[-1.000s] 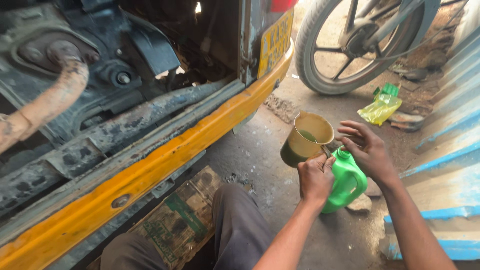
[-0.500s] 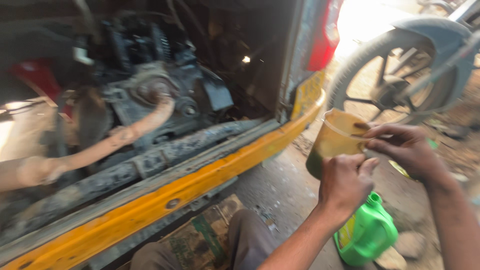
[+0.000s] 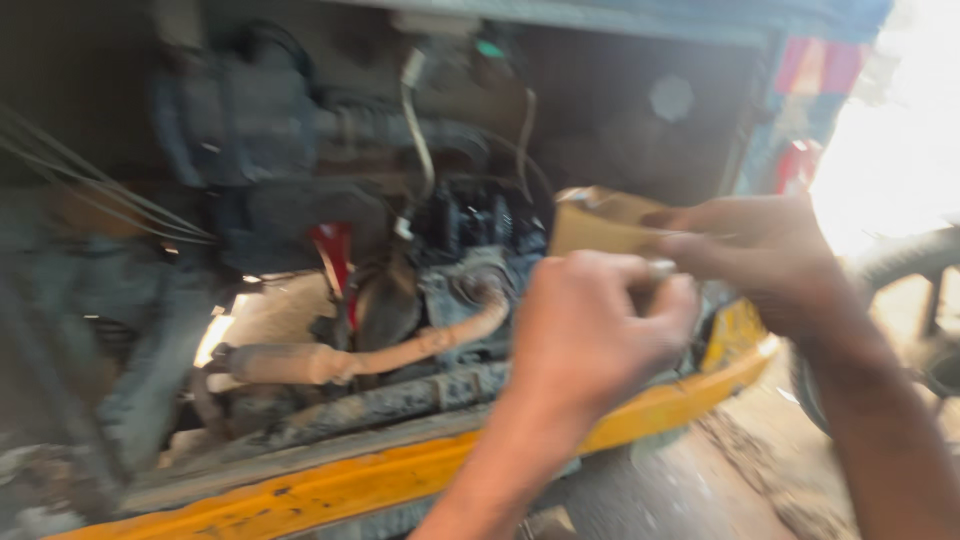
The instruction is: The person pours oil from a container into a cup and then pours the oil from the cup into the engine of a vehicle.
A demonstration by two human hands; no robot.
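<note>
We see both hands raised before the open engine bay: the right hand (image 3: 765, 245) closes its grip on the rim of a tan cup (image 3: 600, 222), while the left hand (image 3: 590, 330) is curled shut just below it, on what we cannot tell through the blur. We judge the chief risk to be a tilt or slip of the cup, spilling any contents onto the rusty exhaust pipe (image 3: 370, 358) and yellow bumper (image 3: 420, 472) beneath.

Cup (image 3: 598, 222) between both hands, before engine (image 3: 470, 250).
</note>
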